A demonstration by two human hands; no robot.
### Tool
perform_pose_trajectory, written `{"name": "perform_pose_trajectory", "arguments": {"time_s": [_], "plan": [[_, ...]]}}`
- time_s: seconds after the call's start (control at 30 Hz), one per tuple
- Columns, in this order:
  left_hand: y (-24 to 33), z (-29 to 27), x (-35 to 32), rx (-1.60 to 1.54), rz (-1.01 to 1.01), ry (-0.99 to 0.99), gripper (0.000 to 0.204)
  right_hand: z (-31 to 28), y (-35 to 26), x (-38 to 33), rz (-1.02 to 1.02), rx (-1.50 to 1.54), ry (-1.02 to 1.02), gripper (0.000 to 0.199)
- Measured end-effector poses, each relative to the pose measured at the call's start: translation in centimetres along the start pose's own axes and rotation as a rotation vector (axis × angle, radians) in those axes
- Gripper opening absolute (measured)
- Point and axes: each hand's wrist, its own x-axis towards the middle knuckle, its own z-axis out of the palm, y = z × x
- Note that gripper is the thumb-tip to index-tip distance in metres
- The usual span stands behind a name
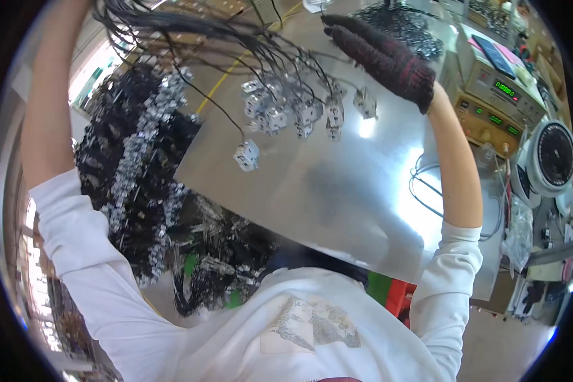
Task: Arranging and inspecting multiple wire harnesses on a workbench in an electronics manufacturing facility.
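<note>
A bundle of black cables [235, 35] spans the top of the view, rising at the upper left near where my left arm leaves the picture. My left hand lies beyond the top edge. Silver metal connectors [270, 114] hang clustered on the cable ends over a shiny metal tabletop [293, 191]. One connector [247, 156] dangles apart, nearer to me. To the right of the cluster, my right hand [385, 60] wears a dark knitted glove. Its fingers stretch toward the upper left, beside the cables, with nothing visible in them.
At the left is a large heap of black cables with silver ends [140, 146]. More loose wires [407, 38] lie at the table's far right. Two instruments with green displays [503, 89], a phone [493, 56] and a round fan [554, 153] stand right. A thin cable [420, 191] loops on the tabletop.
</note>
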Motion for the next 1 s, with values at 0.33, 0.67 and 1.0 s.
{"name": "perform_pose_trajectory", "arguments": {"time_s": [0.33, 0.67, 1.0], "plan": [[-18.7, 5.7, 6.6, -0.085, -0.255, -0.145, 0.016, -0.1, 7.3, -2.3, 0.46, -0.343, 0.049, 0.052], [-21.0, 4.9, 6.3, -0.049, -0.4, -0.048, 0.02, 5.7, 14.7, -1.7, 0.173, -0.03, -0.315, 0.049], [-20.9, 3.7, 2.3, -0.03, -0.417, -0.113, 0.027, 12.6, 14.3, 2.5, 0.228, 0.095, -0.218, 0.078]]}}
